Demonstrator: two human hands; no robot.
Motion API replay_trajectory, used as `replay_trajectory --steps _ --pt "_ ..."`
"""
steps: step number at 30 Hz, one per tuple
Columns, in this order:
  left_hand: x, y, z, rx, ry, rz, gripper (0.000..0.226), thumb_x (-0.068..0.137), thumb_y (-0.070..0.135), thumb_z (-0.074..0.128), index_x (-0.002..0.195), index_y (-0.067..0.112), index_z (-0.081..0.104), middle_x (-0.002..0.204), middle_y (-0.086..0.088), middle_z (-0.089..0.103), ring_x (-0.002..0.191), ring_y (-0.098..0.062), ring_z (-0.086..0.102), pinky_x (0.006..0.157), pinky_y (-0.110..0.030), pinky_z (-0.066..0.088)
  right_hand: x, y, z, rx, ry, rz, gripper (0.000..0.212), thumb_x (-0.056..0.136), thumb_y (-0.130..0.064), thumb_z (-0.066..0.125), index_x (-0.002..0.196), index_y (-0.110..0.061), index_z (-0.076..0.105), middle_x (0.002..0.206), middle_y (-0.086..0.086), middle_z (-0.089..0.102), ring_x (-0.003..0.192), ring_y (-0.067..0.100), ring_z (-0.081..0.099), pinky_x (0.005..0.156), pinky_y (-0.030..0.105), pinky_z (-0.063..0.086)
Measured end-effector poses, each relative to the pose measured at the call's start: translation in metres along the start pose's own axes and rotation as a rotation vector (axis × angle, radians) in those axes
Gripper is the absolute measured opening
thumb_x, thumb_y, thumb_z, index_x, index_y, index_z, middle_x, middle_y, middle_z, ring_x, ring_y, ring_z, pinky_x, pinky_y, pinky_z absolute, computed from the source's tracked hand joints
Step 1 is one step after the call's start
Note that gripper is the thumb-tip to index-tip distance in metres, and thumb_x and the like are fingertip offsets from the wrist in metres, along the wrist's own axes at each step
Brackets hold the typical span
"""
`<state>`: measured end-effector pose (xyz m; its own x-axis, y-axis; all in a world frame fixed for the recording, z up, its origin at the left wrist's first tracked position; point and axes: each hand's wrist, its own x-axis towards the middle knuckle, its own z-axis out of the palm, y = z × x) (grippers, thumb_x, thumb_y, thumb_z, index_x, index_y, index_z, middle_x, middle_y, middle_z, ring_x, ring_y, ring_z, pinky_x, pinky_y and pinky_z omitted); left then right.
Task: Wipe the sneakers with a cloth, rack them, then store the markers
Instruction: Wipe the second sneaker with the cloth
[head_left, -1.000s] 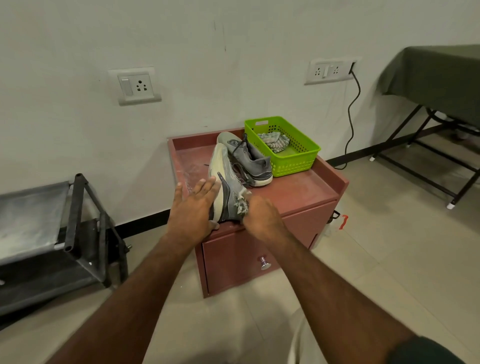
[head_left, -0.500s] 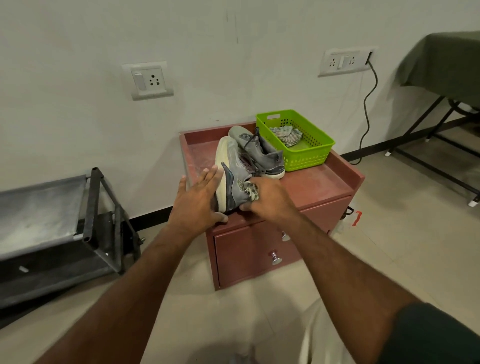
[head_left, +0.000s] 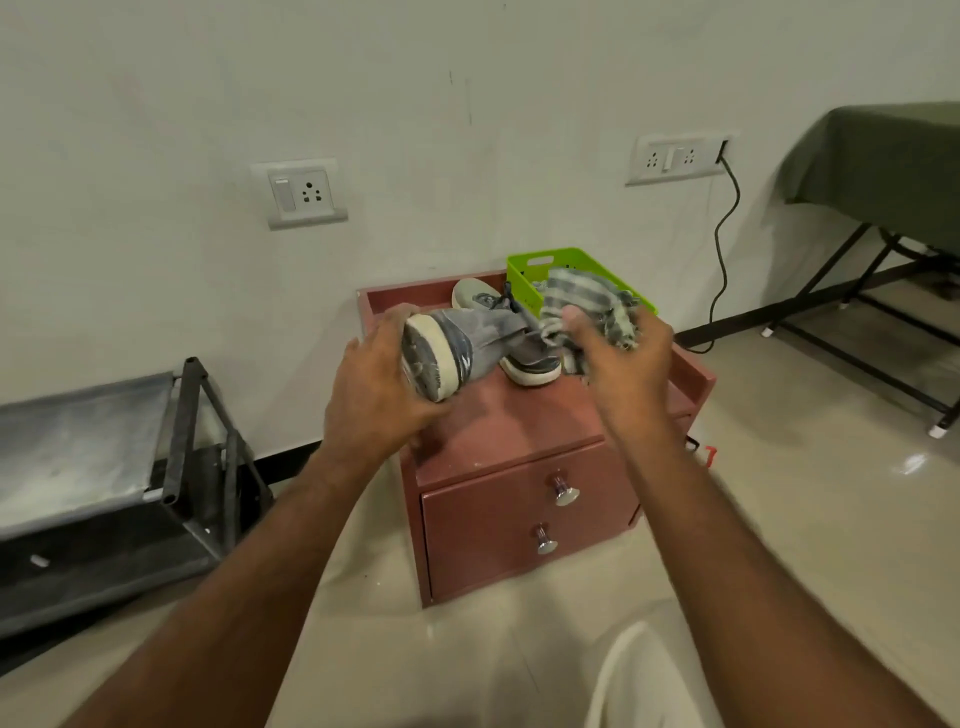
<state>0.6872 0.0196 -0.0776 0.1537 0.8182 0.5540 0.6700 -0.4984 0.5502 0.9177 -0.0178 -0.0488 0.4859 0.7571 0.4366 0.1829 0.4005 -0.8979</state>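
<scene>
Both arms reach forward, left hand curled in a grip, right hand pinching.

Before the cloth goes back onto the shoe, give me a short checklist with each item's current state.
1. Left hand grips the lifted sneaker at its heel: ok.
2. Right hand holds the checked cloth bunched: ok.
3. Cloth touching the lifted sneaker: cannot tell, edges overlap in view.
4. Second sneaker resting on the red cabinet: ok.
5. Shoe rack on the left free for racking: ok.
6. Markers in sight for storing: not ok, none visible.
</scene>
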Motion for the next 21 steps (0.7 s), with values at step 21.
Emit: replay_trajectory --steps 21 --pt "0.007 -0.007 -0.007 -0.088 0.192 -0.305 0.103 0.053 0.05 0.094 0.137 0.018 0.044 0.111 -0.004 0.069 0.101 -0.022 0.067 0.082 -0.041 0.058 -0.054 -0.013 0.063 -0.257 -0.187 -0.378 0.067 0.079 0.01 0.068 0.141 -0.011 0.054 0.143 0.002 0.056 0.136 0.013 0.049 0.113 0.03 0.039"
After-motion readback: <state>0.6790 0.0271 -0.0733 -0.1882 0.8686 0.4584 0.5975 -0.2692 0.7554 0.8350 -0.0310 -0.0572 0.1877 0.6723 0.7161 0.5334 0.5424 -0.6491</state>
